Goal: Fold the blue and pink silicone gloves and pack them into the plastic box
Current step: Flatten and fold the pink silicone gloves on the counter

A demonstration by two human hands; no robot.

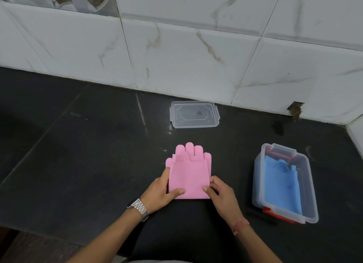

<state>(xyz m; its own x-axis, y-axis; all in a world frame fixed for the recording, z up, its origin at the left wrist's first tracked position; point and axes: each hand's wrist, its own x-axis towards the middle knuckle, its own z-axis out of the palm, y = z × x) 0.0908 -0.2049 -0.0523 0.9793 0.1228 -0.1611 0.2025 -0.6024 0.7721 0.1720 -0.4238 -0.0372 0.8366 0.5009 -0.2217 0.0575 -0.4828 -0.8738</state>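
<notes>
One clear plastic box (pixel 310 176) with red clips stands open on the black stone counter (pixel 78 154), at the right, and one clear flat lid (pixel 194 114) lies apart from it near the white marble-patterned tiled wall (pixel 196 56). Folded blue silicone gloves (pixel 280 184) lie inside the box; how many cannot be told. Pink silicone gloves (pixel 189 174) lie stacked and folded on the counter in the middle, fingers pointing toward the wall; two layers seem to show, though the count is unsure.

The left hand (pixel 161 192), with a metal wristwatch (pixel 138 208) on the wrist, rests on the pink stack's left near corner, thumb on top and fingers curled along the left edge. The right hand (pixel 222 194), with a thin thread band (pixel 240 225) on the wrist, pinches the right near corner, thumb pressed on top and fingers bent narrow.

The fold's near edge lies well back from the counter's front edge. Bare counter lies between the pink stack and the box, and a wide stretch spreads to the left.
</notes>
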